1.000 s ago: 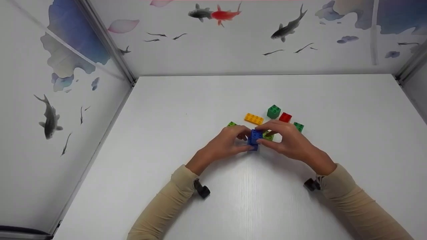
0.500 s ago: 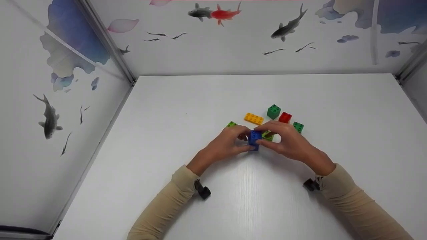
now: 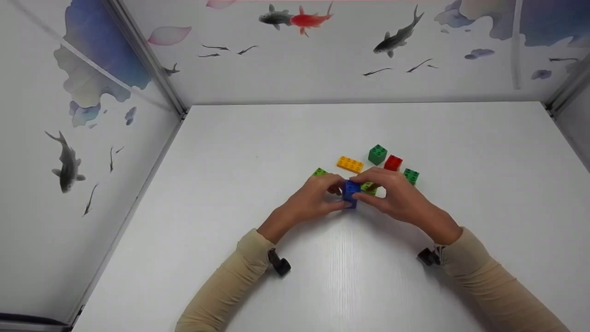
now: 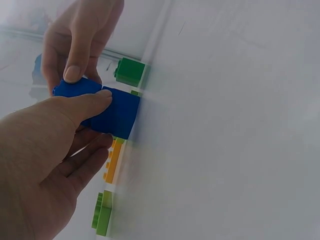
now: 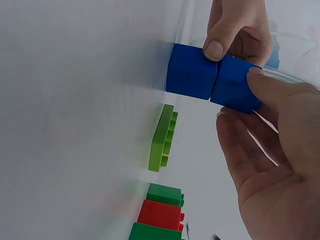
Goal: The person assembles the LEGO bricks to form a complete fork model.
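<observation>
Two blue toy building bricks are stacked upright on the white table, the upper brick point(image 5: 234, 85) on the lower brick point(image 5: 191, 72). A thin seam runs between them in the right wrist view, slightly wider at one side. My left hand point(image 3: 309, 197) pinches the lower brick from the left, its thumb across the near face close to the seam. From the right, my right hand point(image 3: 400, 196) grips the upper brick between thumb and fingers. A light green brick point(image 3: 368, 188) lies just behind the right fingers, partly hidden by them.
Behind the hands lie a yellow brick point(image 3: 350, 164), a dark green cube-shaped brick point(image 3: 377, 155), a red brick point(image 3: 393, 163) and a smaller dark green brick point(image 3: 411, 176). Another light green brick point(image 3: 320, 171) shows past the left knuckles. Printed wall panels point(image 3: 341, 74) border the table.
The upper blue brick has shifted slightly down and left, and now lines up more closely over the lower one. Both hands keep nearly the same place and grip.
</observation>
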A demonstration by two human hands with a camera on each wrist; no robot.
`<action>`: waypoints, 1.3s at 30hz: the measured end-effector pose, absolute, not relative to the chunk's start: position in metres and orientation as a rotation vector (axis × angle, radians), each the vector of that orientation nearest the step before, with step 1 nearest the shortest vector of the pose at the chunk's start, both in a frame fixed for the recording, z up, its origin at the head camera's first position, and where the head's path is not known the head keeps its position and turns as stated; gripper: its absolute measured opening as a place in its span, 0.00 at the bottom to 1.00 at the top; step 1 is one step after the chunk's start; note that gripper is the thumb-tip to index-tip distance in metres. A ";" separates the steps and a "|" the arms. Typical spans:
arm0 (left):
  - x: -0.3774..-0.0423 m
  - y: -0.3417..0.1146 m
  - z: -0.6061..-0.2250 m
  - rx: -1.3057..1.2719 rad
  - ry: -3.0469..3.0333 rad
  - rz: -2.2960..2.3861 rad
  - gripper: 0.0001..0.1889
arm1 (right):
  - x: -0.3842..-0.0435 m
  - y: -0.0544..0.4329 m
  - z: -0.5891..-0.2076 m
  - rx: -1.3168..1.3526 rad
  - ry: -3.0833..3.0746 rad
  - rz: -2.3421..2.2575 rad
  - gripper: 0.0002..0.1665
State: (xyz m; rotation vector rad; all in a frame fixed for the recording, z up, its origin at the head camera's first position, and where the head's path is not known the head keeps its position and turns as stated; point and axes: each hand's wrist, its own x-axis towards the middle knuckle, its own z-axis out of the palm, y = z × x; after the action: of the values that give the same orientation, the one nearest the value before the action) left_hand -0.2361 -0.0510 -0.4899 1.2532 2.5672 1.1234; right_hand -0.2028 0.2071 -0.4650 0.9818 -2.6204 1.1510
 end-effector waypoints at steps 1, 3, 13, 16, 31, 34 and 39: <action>-0.236 -0.051 -0.490 1.252 2.569 1.123 0.20 | -0.202 0.207 -0.464 0.978 -2.626 1.155 0.23; -0.236 -0.051 -0.491 1.249 2.567 1.129 0.20 | -0.202 0.206 -0.464 0.966 -2.637 1.163 0.24; -0.235 -0.050 -0.491 1.233 2.575 1.121 0.22 | -0.202 0.204 -0.468 0.971 -2.624 1.171 0.25; -0.235 -0.050 -0.491 1.228 2.580 1.113 0.22 | -0.201 0.203 -0.468 0.966 -2.625 1.174 0.25; -0.234 -0.051 -0.490 1.235 2.579 1.109 0.23 | -0.201 0.201 -0.468 0.937 -2.651 1.136 0.25; -0.234 -0.050 -0.489 1.242 2.574 1.116 0.23 | -0.201 0.201 -0.467 0.940 -2.654 1.137 0.25; -0.234 -0.050 -0.490 1.245 2.588 1.104 0.23 | -0.200 0.202 -0.467 0.944 -2.664 1.142 0.24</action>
State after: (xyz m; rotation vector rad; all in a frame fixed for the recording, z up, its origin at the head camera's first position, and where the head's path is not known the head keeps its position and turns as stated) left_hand -0.2340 -0.0499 -0.4896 1.2447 2.5877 1.1035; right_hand -0.2005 0.2017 -0.4666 0.9436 -2.6644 1.1419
